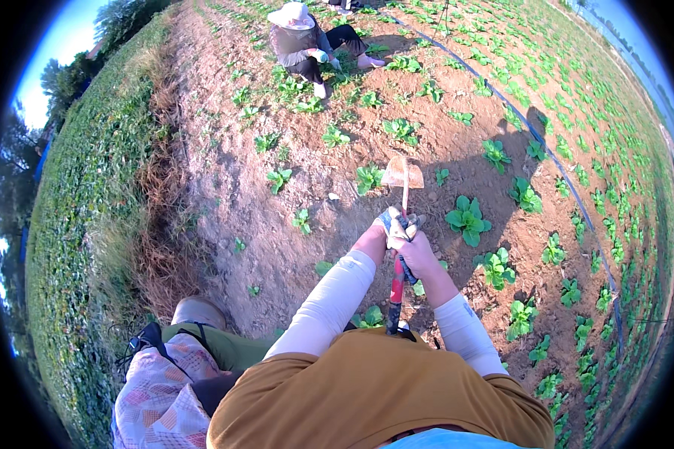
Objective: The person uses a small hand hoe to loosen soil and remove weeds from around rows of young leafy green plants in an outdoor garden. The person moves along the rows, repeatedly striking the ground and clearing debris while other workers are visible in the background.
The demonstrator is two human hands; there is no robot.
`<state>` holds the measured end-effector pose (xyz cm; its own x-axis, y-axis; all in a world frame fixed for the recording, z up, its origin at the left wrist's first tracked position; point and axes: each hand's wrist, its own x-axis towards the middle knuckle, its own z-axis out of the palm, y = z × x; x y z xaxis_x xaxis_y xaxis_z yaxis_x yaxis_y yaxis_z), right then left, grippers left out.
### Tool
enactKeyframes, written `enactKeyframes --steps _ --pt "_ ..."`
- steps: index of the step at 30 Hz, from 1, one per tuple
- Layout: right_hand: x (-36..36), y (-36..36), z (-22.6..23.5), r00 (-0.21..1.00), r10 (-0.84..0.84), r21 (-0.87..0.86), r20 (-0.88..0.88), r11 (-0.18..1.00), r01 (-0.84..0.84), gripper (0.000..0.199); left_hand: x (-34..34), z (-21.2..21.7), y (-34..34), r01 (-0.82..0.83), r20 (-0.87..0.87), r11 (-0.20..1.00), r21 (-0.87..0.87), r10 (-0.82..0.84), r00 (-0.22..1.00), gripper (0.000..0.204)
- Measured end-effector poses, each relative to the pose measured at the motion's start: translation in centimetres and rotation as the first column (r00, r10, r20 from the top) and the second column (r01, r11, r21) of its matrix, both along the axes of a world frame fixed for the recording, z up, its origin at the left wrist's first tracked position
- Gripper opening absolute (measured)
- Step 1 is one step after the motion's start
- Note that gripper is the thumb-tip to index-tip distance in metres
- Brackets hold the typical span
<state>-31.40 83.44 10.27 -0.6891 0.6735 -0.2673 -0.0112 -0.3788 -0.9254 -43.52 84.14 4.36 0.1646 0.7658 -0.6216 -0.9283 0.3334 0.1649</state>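
Hoe (405, 196) with flared, brownish blade (394, 176) and red-and-black handle (397, 288); gloved left hand (389, 218) and right hand (410, 229) grip it, arms (328, 301) extended.

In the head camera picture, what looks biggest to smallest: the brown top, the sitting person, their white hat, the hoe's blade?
1. Brown top, nearest the camera
2. Sitting person
3. White hat and hoe's blade: too alike to rank

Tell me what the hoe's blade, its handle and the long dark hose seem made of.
Blade: probably metal, dull and brownish, like rust or dried soil.
Handle: core unclear; red and black patches suggest paint or tape.
Hose: likely plastic, judging by its thin, even, dark line.
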Motion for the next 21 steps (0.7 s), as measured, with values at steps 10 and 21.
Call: enactKeyframes --steps 10,21 --pt "-0.6 0.4 1.2 0.995 0.086 -0.015 -0.048 0.996 -0.087 0.034 -0.6 -0.9 1.2 -0.127 0.027 0.907 0.401 0.127 0.992 0.049" --pt "0.9 5.4 0.7 0.972 0.228 0.03 -0.052 0.973 -0.227 0.022 -1.7 3.8 1.9 0.143 0.002 0.789 0.598 -0.18 0.984 0.053"
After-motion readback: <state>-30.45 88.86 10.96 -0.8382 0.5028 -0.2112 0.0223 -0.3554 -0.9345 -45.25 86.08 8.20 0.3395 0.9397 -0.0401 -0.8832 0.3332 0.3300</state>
